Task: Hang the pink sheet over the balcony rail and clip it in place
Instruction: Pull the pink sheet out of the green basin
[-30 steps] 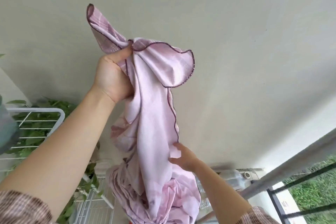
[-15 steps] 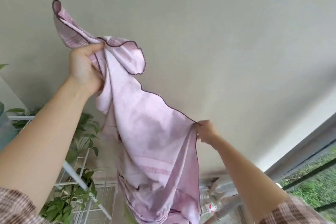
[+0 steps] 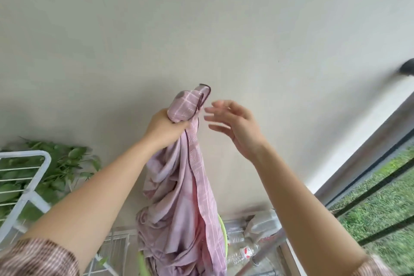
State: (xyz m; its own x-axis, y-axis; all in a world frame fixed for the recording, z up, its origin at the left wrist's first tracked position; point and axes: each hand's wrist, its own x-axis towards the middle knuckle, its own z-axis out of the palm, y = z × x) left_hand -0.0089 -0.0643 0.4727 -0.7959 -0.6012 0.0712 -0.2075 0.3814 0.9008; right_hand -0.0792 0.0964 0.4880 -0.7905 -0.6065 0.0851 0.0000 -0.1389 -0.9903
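Note:
The pink sheet (image 3: pixel 181 204) with a dark purple hem hangs bunched from my raised left hand (image 3: pixel 167 126), which grips it near a corner; that corner sticks up above my fist. The cloth's lower part drops into a green-rimmed basket (image 3: pixel 223 234). My right hand (image 3: pixel 235 125) is lifted beside the corner with fingers spread, just apart from the fabric and holding nothing. A grey metal balcony rail (image 3: pixel 262 253) runs diagonally at the lower right, partly behind my right forearm. No clip is visible.
A plain pale wall fills the upper view. A white wire drying rack (image 3: pixel 33 188) with green leafy plants (image 3: pixel 67 163) behind it stands at the left. Plastic bottles (image 3: pixel 244 253) lie on the floor by the wall. Dark railing bars and grass (image 3: pixel 380 204) are at the right.
My right hand has let go of the sheet's edge and risen up beside the corner. My left hand has moved rightward and lower in view, and the sheet hangs bunched instead of spread.

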